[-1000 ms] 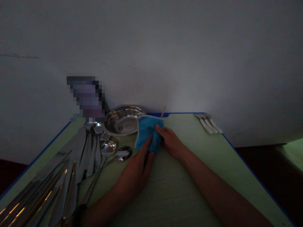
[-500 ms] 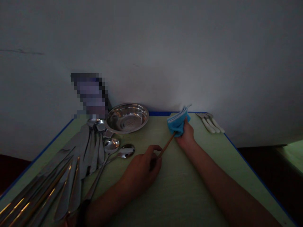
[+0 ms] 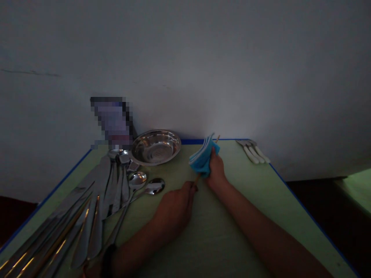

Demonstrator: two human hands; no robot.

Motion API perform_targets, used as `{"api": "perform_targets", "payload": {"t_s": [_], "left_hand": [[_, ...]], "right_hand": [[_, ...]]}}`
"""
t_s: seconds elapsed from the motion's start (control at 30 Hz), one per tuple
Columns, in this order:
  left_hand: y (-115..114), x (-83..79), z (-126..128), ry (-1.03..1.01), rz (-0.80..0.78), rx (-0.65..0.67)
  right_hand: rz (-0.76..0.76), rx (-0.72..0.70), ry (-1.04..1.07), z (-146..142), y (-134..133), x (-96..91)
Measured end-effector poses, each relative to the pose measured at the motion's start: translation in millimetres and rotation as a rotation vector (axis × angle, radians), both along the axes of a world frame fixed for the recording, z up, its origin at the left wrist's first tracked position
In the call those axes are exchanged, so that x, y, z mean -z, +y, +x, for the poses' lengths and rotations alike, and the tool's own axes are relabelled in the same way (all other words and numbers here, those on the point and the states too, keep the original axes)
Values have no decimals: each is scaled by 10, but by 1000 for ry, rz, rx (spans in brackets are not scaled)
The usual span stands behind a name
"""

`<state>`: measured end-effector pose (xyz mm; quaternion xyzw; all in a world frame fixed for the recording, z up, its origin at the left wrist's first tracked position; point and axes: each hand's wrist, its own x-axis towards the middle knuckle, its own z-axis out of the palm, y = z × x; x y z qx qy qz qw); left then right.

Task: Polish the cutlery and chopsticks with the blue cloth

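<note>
My left hand point(image 3: 175, 208) is closed round the near end of a thin brown wooden chopstick point(image 3: 197, 179). A folded light-blue cloth point(image 3: 203, 158) with pale edges is wrapped about the chopstick's farther part, and my right hand point(image 3: 216, 168) grips it from the right side. The chopstick's far tip pokes out past the cloth, while its middle is hidden inside. Both hands are above the middle of the green table point(image 3: 226, 227). Left of my left hand lie two spoons, one spoon point(image 3: 155, 186) being nearest.
Several knives and spoons point(image 3: 84, 216) cover the table's left side. Behind them stand a shiny steel bowl point(image 3: 156, 148) and a blurred-out upright object point(image 3: 114, 121) against the wall point(image 3: 185, 69). Several forks point(image 3: 253, 152) with white handles lie at the back right.
My right hand and the cloth have shifted left and slightly down the chopstick, so its far tip now shows. My left hand has turned and its fingers have closed more tightly.
</note>
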<state>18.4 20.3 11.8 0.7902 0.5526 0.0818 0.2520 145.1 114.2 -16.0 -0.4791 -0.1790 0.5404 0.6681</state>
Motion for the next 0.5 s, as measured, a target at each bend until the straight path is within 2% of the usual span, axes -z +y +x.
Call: {"api": "perform_targets", "payload": {"t_s": [0.03, 0.13, 0.3, 0.5], "left_hand": [[-16, -3, 9, 41, -3, 15], [-50, -8, 19, 77, -10, 64], [-62, -26, -2, 4, -30, 93], [-60, 24, -29, -52, -23, 68]], "right_hand": [[-29, 69, 28, 73, 56, -17], [-38, 142, 62, 287, 179, -57], [-2, 171, 82, 467, 232, -94], [107, 218, 50, 696, 319, -265]]}}
